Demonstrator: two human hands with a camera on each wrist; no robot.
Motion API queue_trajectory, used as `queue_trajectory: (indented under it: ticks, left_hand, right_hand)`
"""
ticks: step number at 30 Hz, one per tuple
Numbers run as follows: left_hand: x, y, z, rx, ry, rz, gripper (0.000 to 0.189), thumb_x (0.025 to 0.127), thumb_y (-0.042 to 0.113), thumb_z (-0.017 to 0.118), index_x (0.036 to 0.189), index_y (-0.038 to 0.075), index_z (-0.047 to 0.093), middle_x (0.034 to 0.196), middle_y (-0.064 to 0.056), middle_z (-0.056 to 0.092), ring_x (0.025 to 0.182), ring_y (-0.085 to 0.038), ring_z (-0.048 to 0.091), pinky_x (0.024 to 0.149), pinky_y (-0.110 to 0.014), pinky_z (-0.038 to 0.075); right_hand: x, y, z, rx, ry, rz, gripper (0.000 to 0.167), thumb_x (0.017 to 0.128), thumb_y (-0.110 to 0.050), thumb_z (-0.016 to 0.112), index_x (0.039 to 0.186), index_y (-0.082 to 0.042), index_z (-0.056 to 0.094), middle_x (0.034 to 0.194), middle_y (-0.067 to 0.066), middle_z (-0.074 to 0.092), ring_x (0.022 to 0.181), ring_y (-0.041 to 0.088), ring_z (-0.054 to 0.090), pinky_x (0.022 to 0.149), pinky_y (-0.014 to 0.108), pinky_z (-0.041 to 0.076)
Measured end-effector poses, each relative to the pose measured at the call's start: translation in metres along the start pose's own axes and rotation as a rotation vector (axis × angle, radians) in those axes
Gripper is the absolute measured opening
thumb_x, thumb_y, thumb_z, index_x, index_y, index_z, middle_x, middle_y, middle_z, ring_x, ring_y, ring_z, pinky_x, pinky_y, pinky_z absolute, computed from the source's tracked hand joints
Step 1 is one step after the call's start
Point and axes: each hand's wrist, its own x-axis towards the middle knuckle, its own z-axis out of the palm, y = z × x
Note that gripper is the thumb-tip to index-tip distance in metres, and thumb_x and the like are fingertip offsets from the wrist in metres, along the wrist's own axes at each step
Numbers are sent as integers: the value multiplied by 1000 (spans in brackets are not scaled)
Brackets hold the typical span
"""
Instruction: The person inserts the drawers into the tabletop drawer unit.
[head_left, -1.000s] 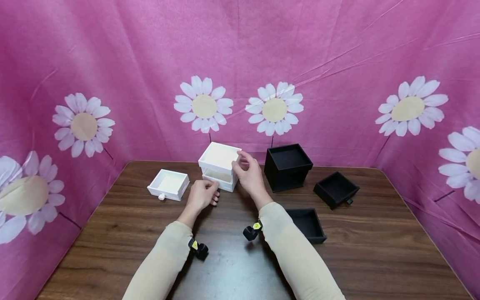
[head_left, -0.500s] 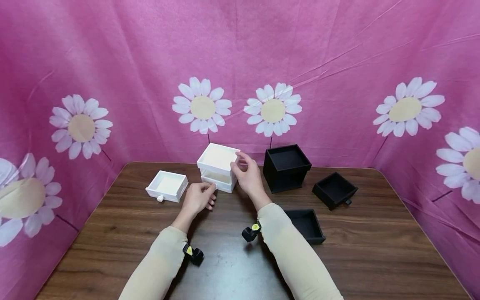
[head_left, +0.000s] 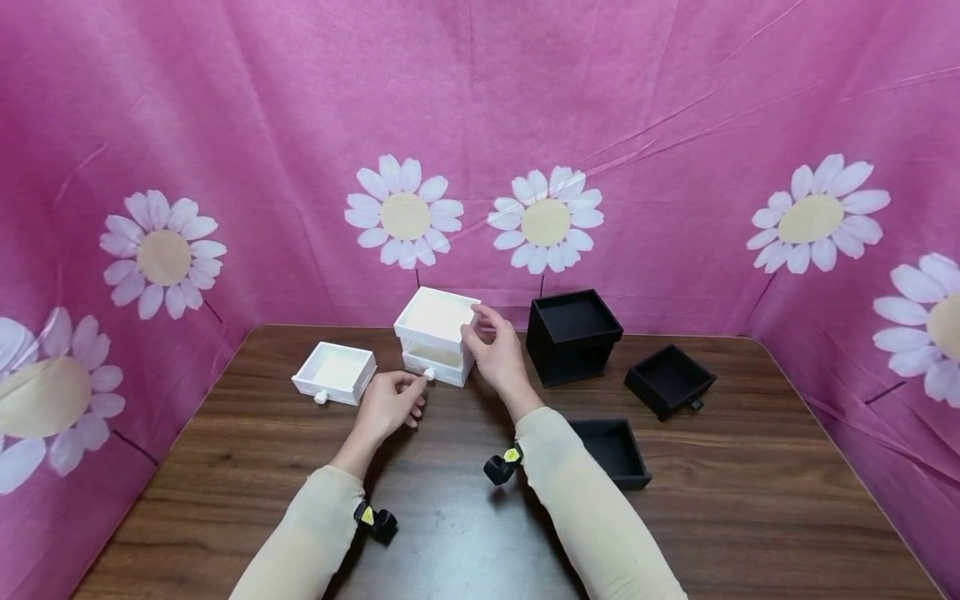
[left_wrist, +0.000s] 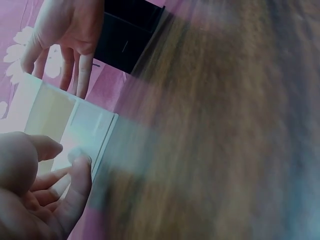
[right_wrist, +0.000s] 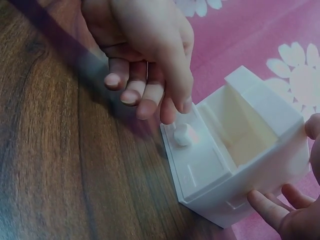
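A small white drawer cabinet (head_left: 437,312) stands at the back of the table, its upper slot hollow. Its lower drawer (right_wrist: 197,162) sits in the bottom slot, front panel roughly flush and round knob (head_left: 429,374) facing the person. My left hand (head_left: 390,406) is just in front of that knob, fingers loosely bent and holding nothing; the right wrist view shows its fingertips apart from the knob. My right hand (head_left: 498,350) rests its spread fingertips against the cabinet's right side. A loose white drawer (head_left: 335,372) with a round knob lies left of the cabinet.
Right of the white cabinet stands a black cabinet (head_left: 574,336) with a hollow front. One black drawer (head_left: 671,381) lies farther right; another black drawer (head_left: 613,454) is partly behind the right sleeve. A pink flowered cloth (head_left: 480,100) hangs behind the wooden table (head_left: 225,467).
My left hand has let go of the knob and drawn back slightly to the left and toward the person, uncovering the knob. My right hand stays at the cabinet's side.
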Motion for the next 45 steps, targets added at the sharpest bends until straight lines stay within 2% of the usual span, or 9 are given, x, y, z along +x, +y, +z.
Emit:
queue_trajectory:
  ticks: [12,17,24,29,33,45]
  left_hand:
    - [-9,-1,-9,-11,-12,52,25,105,8,62,116,-11,73,79,-18,75,56,-10,64,51,-29,60]
    - [-13,-2,-15,19,-25,67,25,105,7,61,117,-12,72,80,-18,75,57,-11,64,52,-30,60]
    - [-16,-6,-24,48,-11,74,25,104,7,61,116,-12,72,80,-17,75,58,-12,65,52,-29,60]
    - [-25,-10,-34,63,-5,76,25,105,7,61,117,-12,72,80,-16,74,60,-13,65,53,-28,59]
    - [-33,-17,-44,63,8,83,24,106,6,61,116,-12,73,80,-16,74,61,-15,66,52,-28,59]
    - [-41,-23,-68,87,-4,80,24,107,5,59,117,-13,71,83,-19,76,63,-14,66,54,-28,60]
  right_hand:
    - [3,-3,-3,-6,-5,20,45,103,-21,72,147,-14,65,138,25,63,124,42,69,106,51,59]
    - [3,-4,-4,-22,-3,29,45,103,-22,72,147,-15,64,139,24,63,125,41,68,107,51,59]
    - [3,-5,-4,-19,-4,25,45,103,-21,72,147,-14,65,139,25,64,125,42,69,108,52,58]
    - [1,-4,-1,-26,-22,37,45,104,-21,72,148,-15,64,140,24,64,126,40,69,108,51,58]
    - [1,-4,2,-13,-36,16,45,104,-19,72,147,-12,64,138,25,64,124,41,70,108,51,58]
    - [0,-3,1,-16,-17,19,44,103,-19,73,146,-13,65,137,23,66,123,41,70,108,52,58]
